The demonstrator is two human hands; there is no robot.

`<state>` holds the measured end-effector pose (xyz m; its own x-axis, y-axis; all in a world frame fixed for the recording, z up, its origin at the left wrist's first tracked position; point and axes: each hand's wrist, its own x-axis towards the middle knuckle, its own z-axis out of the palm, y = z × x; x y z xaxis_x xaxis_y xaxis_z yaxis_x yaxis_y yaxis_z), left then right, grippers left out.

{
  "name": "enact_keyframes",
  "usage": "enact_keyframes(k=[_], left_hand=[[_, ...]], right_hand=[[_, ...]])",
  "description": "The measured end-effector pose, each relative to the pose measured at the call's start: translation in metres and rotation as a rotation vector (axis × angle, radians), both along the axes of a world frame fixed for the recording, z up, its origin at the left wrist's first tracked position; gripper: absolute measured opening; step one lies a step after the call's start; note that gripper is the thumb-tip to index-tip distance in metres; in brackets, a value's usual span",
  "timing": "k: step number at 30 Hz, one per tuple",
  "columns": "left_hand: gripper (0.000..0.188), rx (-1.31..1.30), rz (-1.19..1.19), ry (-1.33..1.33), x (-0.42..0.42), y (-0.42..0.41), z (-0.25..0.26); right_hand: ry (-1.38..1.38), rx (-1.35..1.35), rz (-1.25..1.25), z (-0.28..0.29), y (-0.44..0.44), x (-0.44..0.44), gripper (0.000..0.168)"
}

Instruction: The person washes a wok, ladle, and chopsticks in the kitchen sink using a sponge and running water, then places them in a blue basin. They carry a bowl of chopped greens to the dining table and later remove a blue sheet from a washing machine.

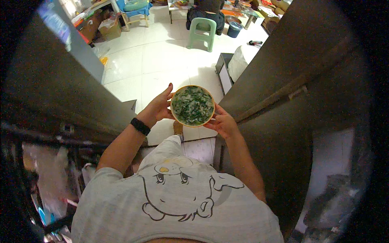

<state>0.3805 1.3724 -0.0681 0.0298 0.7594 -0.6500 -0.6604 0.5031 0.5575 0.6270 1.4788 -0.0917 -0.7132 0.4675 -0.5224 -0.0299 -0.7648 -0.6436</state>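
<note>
A round bowl (192, 105) with an orange-yellow rim is held out in front of my body. Chopped leafy greens in a pale, soupy mixture fill it. My left hand (160, 104) supports the bowl's left side, with the thumb raised off the rim and a black band around the wrist. On the lower right side, the fingers of my right hand (224, 121) press against the bowl's wall. The bowl itself hides its underside and some of my fingertips.
Dark doorway walls (267, 91) flank me on both sides. Beyond lies a white tiled floor (158, 57). A person (208, 15) sits on a green plastic stool (202, 33) ahead, beside a dark bucket (234, 29). A low cabinet (224, 68) stands right; cardboard boxes (109, 29) sit left.
</note>
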Motion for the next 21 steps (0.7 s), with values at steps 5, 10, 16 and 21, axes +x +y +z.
enact_keyframes(k=[5,10,16,21], left_hand=[[0.074,0.009,-0.046,0.022,-0.073,0.113,-0.022],[0.075,0.039,-0.087,0.011,-0.125,0.202,-0.017],[0.07,0.029,-0.089,0.026,-0.191,0.32,-0.005],[0.067,0.002,-0.108,0.072,-0.229,0.41,-0.014]], right_hand=[[-0.007,-0.022,-0.048,-0.022,0.096,-0.068,0.085],[0.019,-0.066,-0.116,-0.003,0.173,-0.118,0.086],[0.063,-0.045,-0.15,0.001,0.28,-0.181,0.081],[0.094,-0.036,-0.165,-0.016,0.362,-0.223,0.081]])
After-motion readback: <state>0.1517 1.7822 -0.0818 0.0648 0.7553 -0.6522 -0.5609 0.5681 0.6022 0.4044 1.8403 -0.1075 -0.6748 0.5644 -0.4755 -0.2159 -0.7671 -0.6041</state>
